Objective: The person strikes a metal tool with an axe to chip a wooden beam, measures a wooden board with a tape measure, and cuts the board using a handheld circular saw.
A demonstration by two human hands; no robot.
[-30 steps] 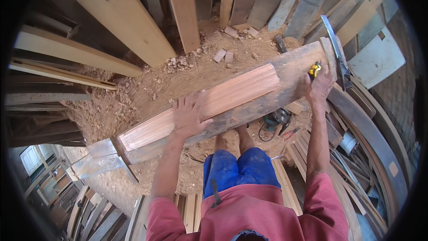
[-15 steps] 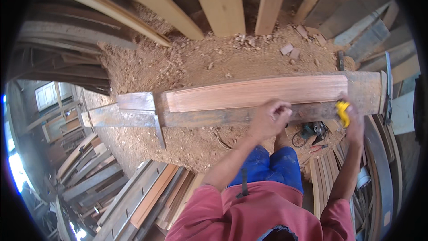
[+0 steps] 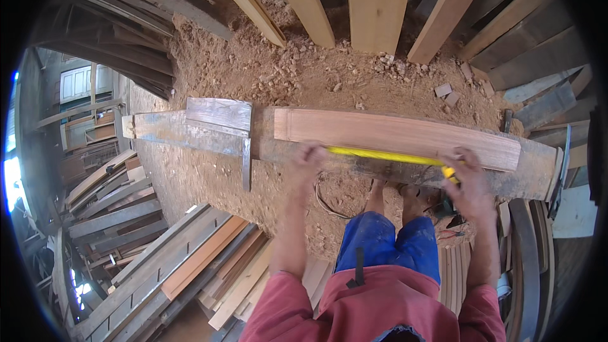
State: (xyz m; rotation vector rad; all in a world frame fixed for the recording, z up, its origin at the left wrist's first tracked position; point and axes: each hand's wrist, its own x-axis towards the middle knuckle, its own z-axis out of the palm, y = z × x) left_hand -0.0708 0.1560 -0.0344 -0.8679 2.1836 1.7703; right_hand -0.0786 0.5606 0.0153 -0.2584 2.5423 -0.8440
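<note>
A yellow tape measure (image 3: 451,174) sits in my right hand (image 3: 470,183), its fingers wrapped round the case. From it the yellow blade (image 3: 386,154) stretches left to my left hand (image 3: 308,157), which pinches the free end; both hands are slightly blurred. The blade runs along the near side of a reddish planed board (image 3: 392,134). That board lies flat on a long, weathered bench plank (image 3: 354,163). My left hand is just short of the board's left end, while my right is near its right part.
A short wooden block (image 3: 218,116) and an upright-angled strip (image 3: 246,164) sit on the bench's left. Tall boards (image 3: 379,6) lean beyond the shavings-covered ground (image 3: 266,79). Stacked lumber (image 3: 202,259) lies at lower left. A power tool (image 3: 445,208) is under the bench, partly hidden.
The tape blade is now drawn out between my hands. My left hand has moved left, gripping its end; my right hand has shifted left with the case. The whole view has turned slightly.
</note>
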